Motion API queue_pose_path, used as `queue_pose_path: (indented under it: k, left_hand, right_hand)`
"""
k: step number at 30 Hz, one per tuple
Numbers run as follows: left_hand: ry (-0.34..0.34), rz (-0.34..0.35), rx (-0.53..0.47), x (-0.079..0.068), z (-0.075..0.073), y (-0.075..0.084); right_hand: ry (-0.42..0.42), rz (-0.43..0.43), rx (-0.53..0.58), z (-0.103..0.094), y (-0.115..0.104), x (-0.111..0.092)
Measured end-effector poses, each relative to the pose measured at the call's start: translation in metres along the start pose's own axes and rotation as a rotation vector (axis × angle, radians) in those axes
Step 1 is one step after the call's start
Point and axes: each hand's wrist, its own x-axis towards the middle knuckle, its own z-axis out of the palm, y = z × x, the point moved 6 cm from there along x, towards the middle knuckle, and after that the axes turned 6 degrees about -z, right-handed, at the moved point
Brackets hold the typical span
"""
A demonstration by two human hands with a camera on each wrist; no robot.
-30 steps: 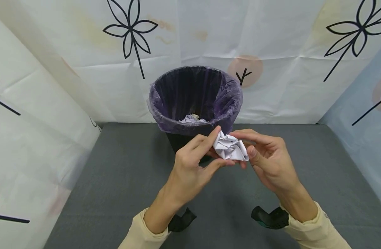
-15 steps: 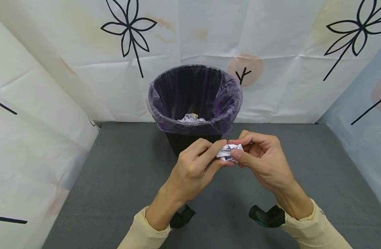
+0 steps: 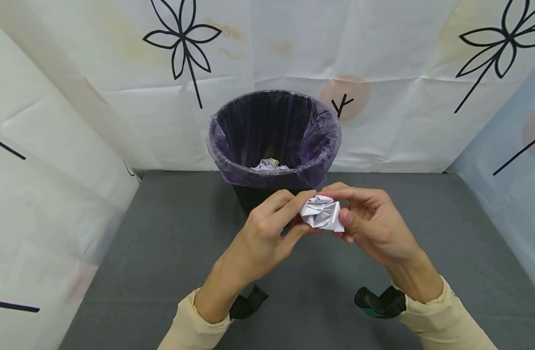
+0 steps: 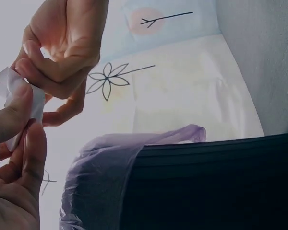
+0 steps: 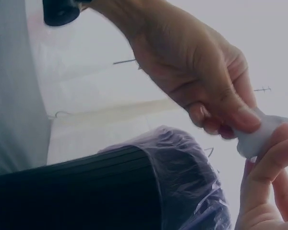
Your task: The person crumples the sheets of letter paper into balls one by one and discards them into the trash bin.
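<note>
A crumpled ball of white paper [image 3: 321,213] is held between both hands, just in front of the bin. My left hand [image 3: 269,228] pinches its left side between thumb and fingers. On the other side, my right hand [image 3: 374,223] grips the paper's right edge, thumb in front and index finger along the top. The left wrist view shows the paper [image 4: 36,100] squeezed between the two hands. In the right wrist view, the right thumb presses on the paper [image 5: 257,139]. Its underside is hidden by the fingers.
Behind the hands stands a black bin [image 3: 250,197] lined with a purple plastic bag [image 3: 223,165]. Crumpled paper [image 3: 269,165] lies inside it. White patterned sheets [image 3: 284,48] enclose the dark grey table [image 3: 171,253] at the back and sides.
The paper was turned and pressed smaller between the fingers; half a second ago the right thumb covered its front. Now the thumb sits at its right edge. The bin stays in place.
</note>
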Motion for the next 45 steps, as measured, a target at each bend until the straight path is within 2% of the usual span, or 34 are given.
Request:
queue_pose_path:
  k: [5, 11, 17, 24, 29, 35, 40, 43, 45]
  left_hand:
    - [-0.008, -0.012, -0.001, 0.001, 0.0, 0.002]
    - [-0.019, -0.029, -0.028, 0.001, 0.0, 0.001]
    - [-0.018, -0.065, -0.066, 0.002, 0.0, 0.001]
    - [-0.012, -0.095, -0.059, 0.003, 0.002, 0.002]
    - [-0.003, -0.104, -0.061, 0.005, 0.002, 0.006]
    - [0.009, -0.099, -0.069, 0.007, 0.003, 0.008]
    - [-0.055, -0.117, -0.249, 0.007, 0.003, 0.005]
    - [-0.089, -0.153, -0.383, 0.005, 0.003, 0.003]
    - [-0.086, -0.191, -0.436, 0.004, 0.002, 0.001]
  right_hand:
    - [0.008, 0.013, -0.041, 0.001, 0.0, 0.003]
    - [0.001, -0.014, -0.094, 0.005, -0.006, 0.005]
    - [0.055, 0.006, -0.214, 0.007, -0.009, 0.006]
    - [0.125, 0.006, -0.374, 0.009, -0.013, 0.006]
    - [0.129, -0.048, -0.439, 0.013, -0.016, 0.007]
    - [0.16, -0.193, -0.536, 0.02, -0.023, 0.006]
    - [0.192, -0.255, -0.512, 0.018, -0.026, 0.004]
    - [0.187, -0.239, -0.476, 0.014, -0.025, 0.004]
    - [0.173, -0.207, -0.472, 0.013, -0.023, 0.004]
